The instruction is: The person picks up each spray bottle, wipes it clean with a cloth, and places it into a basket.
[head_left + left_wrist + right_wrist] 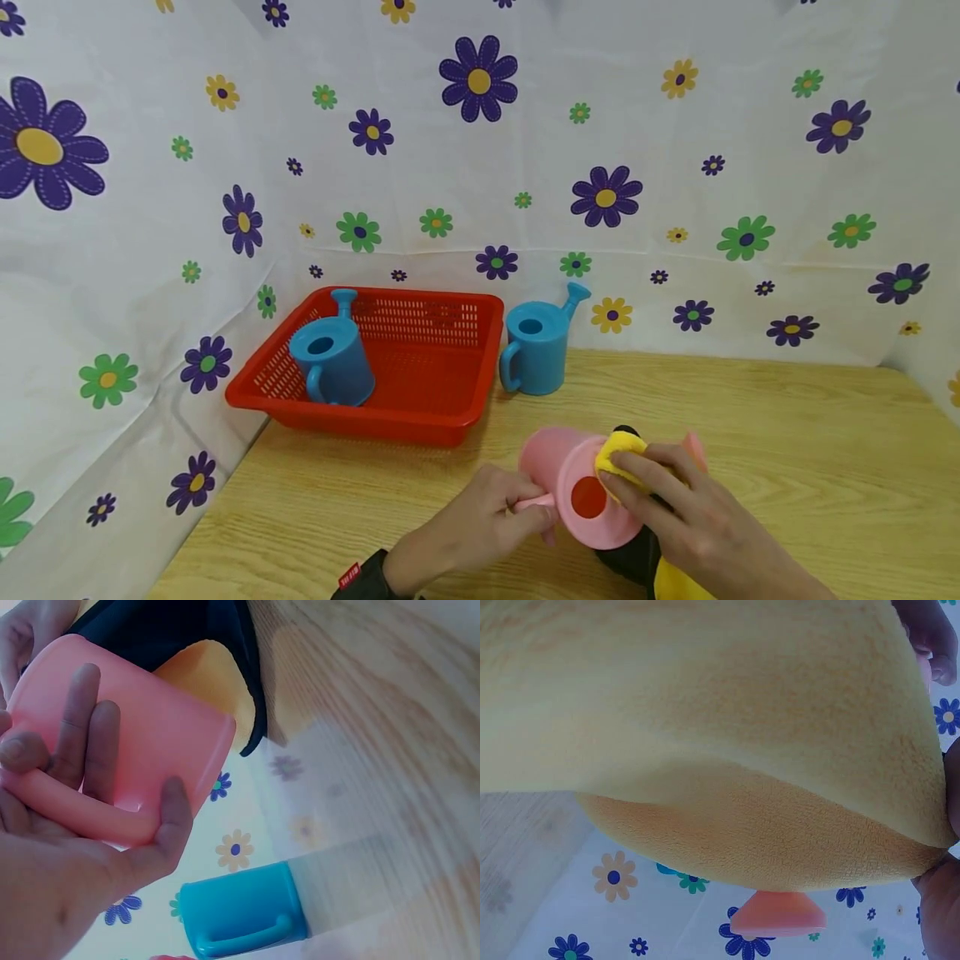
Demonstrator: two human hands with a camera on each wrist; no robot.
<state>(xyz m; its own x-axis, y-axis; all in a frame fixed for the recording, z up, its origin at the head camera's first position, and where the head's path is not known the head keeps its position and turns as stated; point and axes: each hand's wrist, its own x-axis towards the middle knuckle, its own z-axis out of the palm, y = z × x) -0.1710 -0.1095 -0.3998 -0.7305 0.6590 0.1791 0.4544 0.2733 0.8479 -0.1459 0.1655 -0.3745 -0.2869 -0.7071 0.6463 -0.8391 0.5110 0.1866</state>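
Observation:
A pink toy watering can (551, 454) is tilted in front of me, its round top opening facing up toward the head camera. My left hand (491, 517) grips it by the handle; in the left wrist view the fingers reach through the loop against the can's body (161, 712). My right hand (697, 508) pinches a yellow cloth with black parts (621, 454) and holds it against the can's top, beside the opening. Folds of that cloth (742, 712) fill most of the right wrist view. Below them pokes out the pink spout head (780, 916).
A red plastic basket (420, 425) stands at the back left with one blue watering can (341, 371) inside. Just right of the basket, another blue watering can (542, 362) stands upright on the wooden table (787, 467). A white flowered sheet (547, 158) hangs behind and at the sides.

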